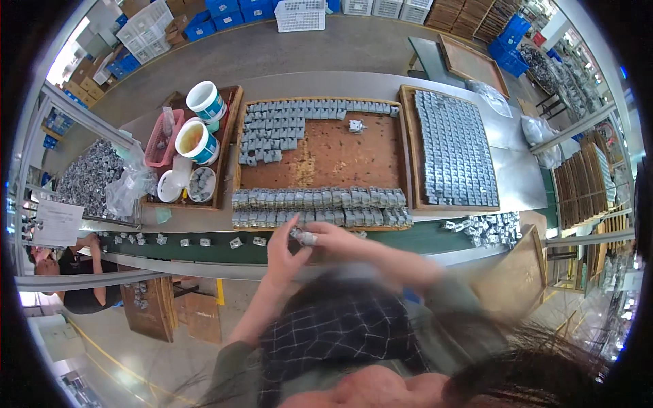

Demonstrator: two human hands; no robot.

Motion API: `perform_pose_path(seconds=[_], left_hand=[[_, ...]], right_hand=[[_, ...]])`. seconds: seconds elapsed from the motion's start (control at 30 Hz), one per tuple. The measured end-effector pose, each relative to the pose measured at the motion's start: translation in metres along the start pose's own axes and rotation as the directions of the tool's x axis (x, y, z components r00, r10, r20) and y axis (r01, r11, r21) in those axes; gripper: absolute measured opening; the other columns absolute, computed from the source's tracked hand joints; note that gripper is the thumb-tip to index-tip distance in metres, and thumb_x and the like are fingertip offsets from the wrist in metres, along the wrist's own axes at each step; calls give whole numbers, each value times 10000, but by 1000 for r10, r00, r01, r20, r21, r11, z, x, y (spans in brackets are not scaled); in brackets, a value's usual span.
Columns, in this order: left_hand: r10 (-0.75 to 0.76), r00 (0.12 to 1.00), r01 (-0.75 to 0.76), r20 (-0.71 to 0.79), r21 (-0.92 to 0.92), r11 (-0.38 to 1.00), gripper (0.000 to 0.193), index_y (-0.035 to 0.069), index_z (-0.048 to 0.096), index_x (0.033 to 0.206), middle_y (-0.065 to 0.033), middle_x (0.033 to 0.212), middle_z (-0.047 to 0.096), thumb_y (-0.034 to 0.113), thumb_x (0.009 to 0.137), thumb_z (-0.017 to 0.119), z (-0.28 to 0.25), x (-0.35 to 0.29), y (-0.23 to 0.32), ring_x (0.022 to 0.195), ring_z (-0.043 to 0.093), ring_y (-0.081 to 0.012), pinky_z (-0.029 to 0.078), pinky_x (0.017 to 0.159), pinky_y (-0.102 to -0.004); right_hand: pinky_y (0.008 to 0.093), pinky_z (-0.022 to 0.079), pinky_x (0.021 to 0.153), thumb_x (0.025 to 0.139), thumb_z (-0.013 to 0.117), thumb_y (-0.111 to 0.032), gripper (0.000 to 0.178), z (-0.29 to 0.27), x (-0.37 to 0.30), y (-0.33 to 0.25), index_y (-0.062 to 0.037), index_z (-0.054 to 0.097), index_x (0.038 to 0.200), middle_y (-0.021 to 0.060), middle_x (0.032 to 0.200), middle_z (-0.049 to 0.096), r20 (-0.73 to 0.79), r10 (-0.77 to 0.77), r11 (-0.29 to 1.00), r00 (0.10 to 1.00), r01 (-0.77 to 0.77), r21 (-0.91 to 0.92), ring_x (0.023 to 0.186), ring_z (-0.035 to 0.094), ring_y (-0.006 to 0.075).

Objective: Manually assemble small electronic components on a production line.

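Over the green conveyor belt (218, 253), my two hands meet in front of the middle wooden tray (367, 153). A small silvery metal part (297, 233) is between my fingers. My left hand (281, 250) is closed on it from the left, with thumb and forefinger around it. My right hand (335, 239) is closed on the same part from the right; a whitish wrap shows on one of its fingers. The fingers hide most of the part. Grey metal parts stand in rows (320, 198) along the tray's near side, and one single part (356, 126) stands farther back.
A full tray of parts (456, 149) stands on the right, beyond a loose pile of parts (493, 230). At left are white buckets (197, 141) and a pink basket (163, 139). Several parts lie spaced along the belt; another person's arm (96, 262) reaches its left end.
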State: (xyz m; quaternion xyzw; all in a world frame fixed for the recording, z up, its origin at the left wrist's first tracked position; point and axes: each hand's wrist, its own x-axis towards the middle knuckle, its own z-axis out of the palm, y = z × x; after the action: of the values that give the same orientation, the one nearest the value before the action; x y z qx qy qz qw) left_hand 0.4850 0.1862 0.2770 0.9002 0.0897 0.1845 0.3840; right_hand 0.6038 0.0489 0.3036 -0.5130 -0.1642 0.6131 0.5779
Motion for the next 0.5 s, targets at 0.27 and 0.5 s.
perform_pose_path(seconds=[0.27,0.5], left_hand=[[-588,713,299,383,-924,-239,469,-40,546,1112,-93,935,593,373,894,506,-38,29,-32,747,541,-182,461,647,-315],[-433,697,384,571,-808,-447,528,-54,546,1129,-88,851,560,411,883,501,-31,49,-39,746,523,-208,467,656,-320]], right_hand=[[318,474,661,829,664,-324,463,-111,199,-41,-24,537,1158,99,988,609,-532,-369,928,762,333,-167,855,575,171],[275,469,626,797,616,-44,331,-103,209,-28,-6,576,1123,90,867,632,-655,-554,807,513,140,-573,751,588,152]])
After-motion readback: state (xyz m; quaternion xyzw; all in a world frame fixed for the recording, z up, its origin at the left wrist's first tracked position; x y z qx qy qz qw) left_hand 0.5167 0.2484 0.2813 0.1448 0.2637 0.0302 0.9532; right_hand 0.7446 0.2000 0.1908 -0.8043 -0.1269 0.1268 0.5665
